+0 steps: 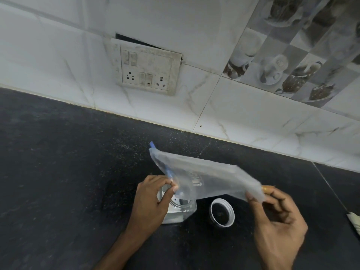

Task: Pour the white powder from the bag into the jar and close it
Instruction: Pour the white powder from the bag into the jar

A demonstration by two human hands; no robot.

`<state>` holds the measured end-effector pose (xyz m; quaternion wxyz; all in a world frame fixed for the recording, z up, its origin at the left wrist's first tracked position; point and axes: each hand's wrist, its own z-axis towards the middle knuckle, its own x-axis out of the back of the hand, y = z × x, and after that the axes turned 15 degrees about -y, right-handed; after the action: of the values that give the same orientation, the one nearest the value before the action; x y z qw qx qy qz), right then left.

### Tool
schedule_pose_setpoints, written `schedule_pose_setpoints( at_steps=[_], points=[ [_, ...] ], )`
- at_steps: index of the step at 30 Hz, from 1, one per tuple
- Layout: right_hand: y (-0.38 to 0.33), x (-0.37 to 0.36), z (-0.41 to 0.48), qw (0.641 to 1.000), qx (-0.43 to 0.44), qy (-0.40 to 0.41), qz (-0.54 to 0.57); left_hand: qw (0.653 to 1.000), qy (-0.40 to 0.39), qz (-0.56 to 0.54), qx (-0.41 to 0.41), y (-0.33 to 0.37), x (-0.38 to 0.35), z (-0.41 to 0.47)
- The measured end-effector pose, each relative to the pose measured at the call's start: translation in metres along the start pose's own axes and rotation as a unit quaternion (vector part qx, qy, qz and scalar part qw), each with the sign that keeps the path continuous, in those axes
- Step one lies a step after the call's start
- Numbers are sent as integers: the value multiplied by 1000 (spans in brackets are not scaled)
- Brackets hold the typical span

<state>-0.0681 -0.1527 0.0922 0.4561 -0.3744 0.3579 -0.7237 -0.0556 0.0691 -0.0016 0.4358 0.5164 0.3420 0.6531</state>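
Note:
A clear zip bag point(204, 177) with a blue seal strip is held tilted above the dark counter, its mouth end lowered toward the left. My left hand point(153, 201) pinches the bag's mouth edge right over the open clear jar point(181, 212), which holds white powder at its bottom. My right hand point(276, 221) pinches the bag's raised bottom corner. The bag looks nearly empty. The jar's lid point(222, 212), white-rimmed with a dark inside, lies upside down on the counter just right of the jar.
The black speckled counter point(68, 172) meets a white tiled wall point(233, 114) at the back. A switch and socket panel point(146, 69) sits on the wall. A pale object point(355, 221) pokes in at the right edge.

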Motion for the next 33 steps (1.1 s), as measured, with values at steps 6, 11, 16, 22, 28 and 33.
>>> schedule_pose_setpoints(
  at_steps=[6, 11, 16, 22, 28, 33],
  points=[
    [-1, -2, 0, 1000, 8, 7, 1, 1000, 0, 0, 1, 0, -1, 0],
    [-5, 3, 3, 999, 30, 16, -15, 1000, 4, -8, 4, 3, -1, 0],
    [-10, -3, 3, 998, 53, 8, -21, 1000, 2, -5, 8, 1, 0, 0],
    [-6, -3, 2, 999, 29, 29, -6, 1000, -4, 5, 11, 3, 1, -1],
    [-5, -1, 0, 996, -31, 66, 43, 1000, -5, 6, 10, 4, 1, -1],
    [1, -5, -7, 992, -78, 91, 44, 1000, -12, 5, 8, 11, 10, 1]
  ],
)
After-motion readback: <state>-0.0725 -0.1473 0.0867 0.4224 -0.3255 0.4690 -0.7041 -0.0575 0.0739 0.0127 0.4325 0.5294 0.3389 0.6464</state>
